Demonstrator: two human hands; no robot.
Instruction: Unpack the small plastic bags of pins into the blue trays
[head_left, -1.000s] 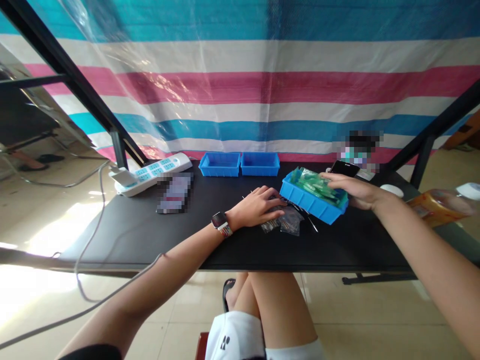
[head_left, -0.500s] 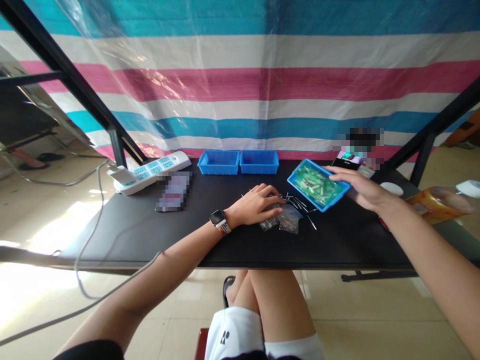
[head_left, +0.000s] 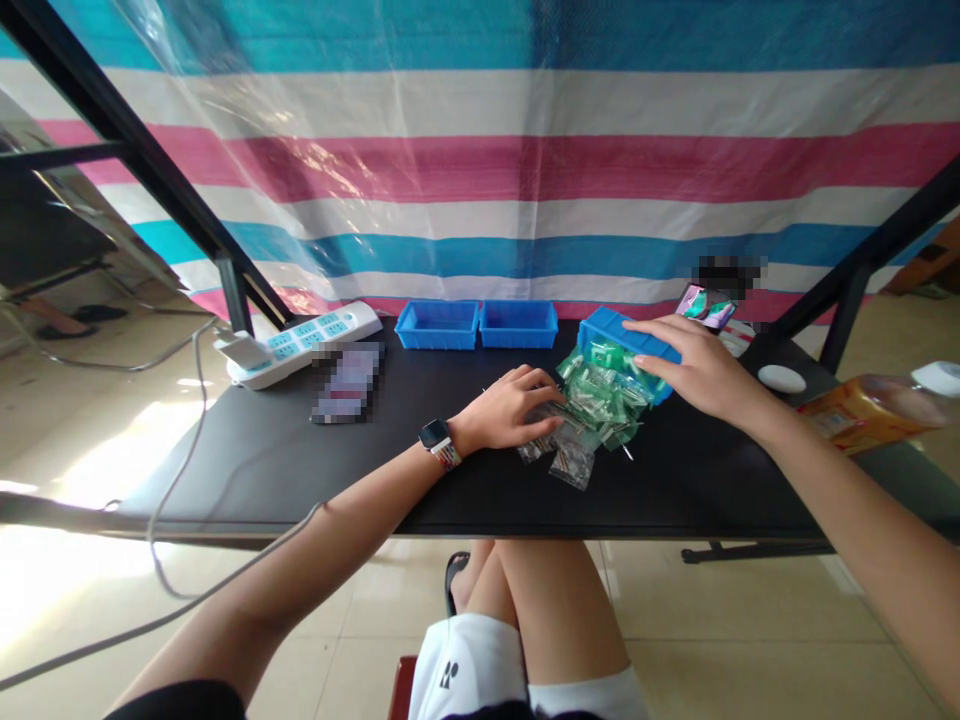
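Observation:
My right hand [head_left: 686, 365] grips a blue plastic bin [head_left: 616, 332] that is tipped on its side, its opening toward me. Small green packets [head_left: 604, 392] with pale pieces inside spill from it into a heap on the black table. My left hand [head_left: 514, 408], a watch on its wrist, rests to the left of the heap with fingers spread, partly over small clear bags [head_left: 574, 460] of metal parts. A thin metal piece [head_left: 628, 453] pokes out at the heap's front edge.
Two blue bins [head_left: 439, 327] stand side by side at the back. To the left lie a white power strip [head_left: 315, 340] and a phone [head_left: 351, 382]. On the right are a bottle [head_left: 862, 412], a white oval object [head_left: 782, 379] and a lit screen [head_left: 707, 306]. A striped sheet [head_left: 525, 160] hangs behind.
My right hand has tipped the blue bin over toward me, and its green packets have poured onto the metal pieces. A clear bag has shifted slightly nearer. My left hand has barely moved.

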